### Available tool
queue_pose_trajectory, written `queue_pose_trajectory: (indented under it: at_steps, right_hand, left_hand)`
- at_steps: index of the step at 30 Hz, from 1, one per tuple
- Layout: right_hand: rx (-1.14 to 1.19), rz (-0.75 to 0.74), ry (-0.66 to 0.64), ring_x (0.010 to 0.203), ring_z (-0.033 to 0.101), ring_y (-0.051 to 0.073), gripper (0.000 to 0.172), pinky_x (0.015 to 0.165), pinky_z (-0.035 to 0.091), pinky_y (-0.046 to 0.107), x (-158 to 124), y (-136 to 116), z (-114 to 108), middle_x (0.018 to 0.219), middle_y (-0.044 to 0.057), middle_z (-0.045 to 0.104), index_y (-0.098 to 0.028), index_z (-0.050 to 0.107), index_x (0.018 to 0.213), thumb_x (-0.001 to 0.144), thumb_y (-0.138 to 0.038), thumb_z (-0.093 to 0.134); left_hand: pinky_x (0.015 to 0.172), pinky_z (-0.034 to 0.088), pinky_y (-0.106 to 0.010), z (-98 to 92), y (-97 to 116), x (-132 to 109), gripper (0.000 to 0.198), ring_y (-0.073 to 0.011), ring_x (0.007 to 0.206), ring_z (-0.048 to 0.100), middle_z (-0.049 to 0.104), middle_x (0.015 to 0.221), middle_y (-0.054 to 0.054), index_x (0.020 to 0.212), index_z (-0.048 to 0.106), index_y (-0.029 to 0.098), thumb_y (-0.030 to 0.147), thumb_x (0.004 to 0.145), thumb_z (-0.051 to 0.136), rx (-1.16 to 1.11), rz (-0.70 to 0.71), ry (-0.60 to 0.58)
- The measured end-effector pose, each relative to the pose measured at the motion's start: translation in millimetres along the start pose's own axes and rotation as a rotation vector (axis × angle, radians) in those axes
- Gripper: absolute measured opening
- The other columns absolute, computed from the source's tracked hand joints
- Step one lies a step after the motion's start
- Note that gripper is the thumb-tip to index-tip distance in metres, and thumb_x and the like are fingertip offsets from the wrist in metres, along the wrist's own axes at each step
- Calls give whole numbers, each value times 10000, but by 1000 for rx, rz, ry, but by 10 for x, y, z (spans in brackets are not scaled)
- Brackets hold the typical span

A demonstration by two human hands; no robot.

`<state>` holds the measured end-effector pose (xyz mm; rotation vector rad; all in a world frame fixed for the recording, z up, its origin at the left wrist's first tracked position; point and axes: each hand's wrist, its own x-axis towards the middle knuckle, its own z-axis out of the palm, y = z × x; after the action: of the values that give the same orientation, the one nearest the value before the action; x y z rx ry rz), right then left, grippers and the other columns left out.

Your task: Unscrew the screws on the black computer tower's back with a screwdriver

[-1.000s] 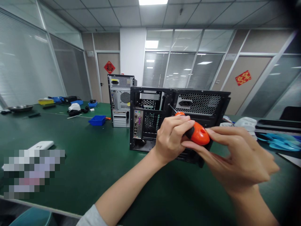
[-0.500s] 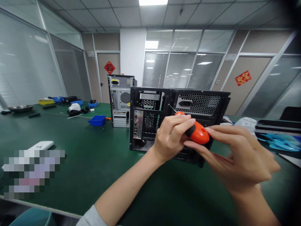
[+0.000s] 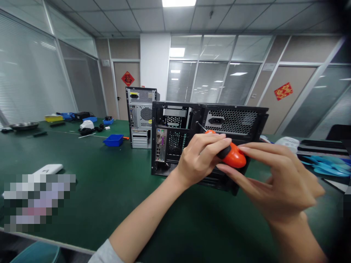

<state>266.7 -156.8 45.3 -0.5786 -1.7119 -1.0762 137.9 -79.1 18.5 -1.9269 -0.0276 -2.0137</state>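
An orange and black screwdriver (image 3: 234, 155) slants up and left, its thin shaft reaching the back of a black computer case (image 3: 201, 106). My left hand (image 3: 201, 155) is wrapped round the front of the handle. At the handle's rear end, the thumb and fingers of my right hand (image 3: 276, 179) pinch the orange butt. The shaft's tip meets the case's back panel between an open bay and the power supply (image 3: 233, 121); the exact contact point is too small to make out. A metal port plate (image 3: 161, 145) shows lower left on the case.
A second computer tower (image 3: 141, 120) stands behind, to the left. On the green table (image 3: 90, 204) are a blue tray (image 3: 113, 140), a white device with cables (image 3: 87, 126) and a white box (image 3: 48, 170). Light-blue items (image 3: 326, 164) lie at the right. A teal bin (image 3: 38, 252) is below the edge.
The screwdriver handle and my left fingers have shifted very slightly right. My right hand has moved a little around the handle's end. The case stays in place.
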Motion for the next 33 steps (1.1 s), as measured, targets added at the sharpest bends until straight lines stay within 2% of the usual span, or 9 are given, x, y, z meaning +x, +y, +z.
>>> queue_pose_trajectory:
  at_steps: [4, 8, 12, 17, 23, 27, 33]
  right_hand:
    - [19, 22, -29, 834, 630, 203, 556, 710, 533, 310, -2, -1, -10, 923, 85, 641, -165, 514, 1216, 719, -197, 761]
    - [17, -8, -84, 904, 631, 219, 601, 767, 541, 333, 17, -10, -34, 997, 93, 634, -186, 472, 1275, 737, -176, 739]
    - [-7, -28, -122, 910, 627, 225, 549, 768, 547, 339, 42, -20, -38, 1022, 115, 622, -167, 477, 1263, 763, -167, 706]
    - [-8, -15, -145, 937, 620, 226, 535, 760, 552, 346, 34, -11, -41, 1056, 102, 608, -208, 448, 1294, 801, -171, 654]
    - [15, -40, -160, 953, 611, 228, 466, 758, 549, 325, 19, 18, -60, 1068, 138, 602, -143, 490, 1247, 802, -134, 628]
    - [10, -46, -163, 910, 617, 211, 525, 694, 560, 301, 24, 21, -66, 1083, 117, 600, -178, 459, 1306, 808, -140, 618]
    - [-15, -80, -160, 934, 618, 207, 593, 706, 582, 288, 30, 48, -79, 1088, 112, 600, -196, 451, 1337, 783, -105, 643]
  left_hand:
    - [896, 549, -342, -22, -16, 20, 272, -162, 1052, 607, 629, 1086, -83, 1169, 506, 174, 308, 939, 451, -17, 2, -32]
    - [911, 537, -327, -37, -35, 37, 274, -155, 1064, 600, 634, 1083, -79, 1169, 509, 171, 269, 913, 510, -45, 19, -43]
    - [931, 519, -346, -53, -50, 42, 282, -159, 1090, 586, 625, 1110, -83, 1195, 491, 175, 267, 930, 469, -44, 13, -108]
    - [944, 505, -355, -83, -66, 65, 287, -158, 1096, 577, 623, 1118, -77, 1214, 481, 181, 261, 942, 437, -57, 21, -162]
    - [943, 503, -360, -133, -90, 117, 288, -163, 1098, 576, 620, 1122, -76, 1211, 485, 183, 279, 945, 433, -90, 23, -213]
    - [935, 505, -337, -164, -92, 162, 259, -156, 1086, 579, 626, 1101, -77, 1175, 504, 162, 253, 941, 441, -107, 40, -224]
    - [913, 520, -316, -203, -82, 215, 224, -144, 1055, 593, 639, 1082, -65, 1141, 524, 170, 205, 927, 470, -124, 17, -250]
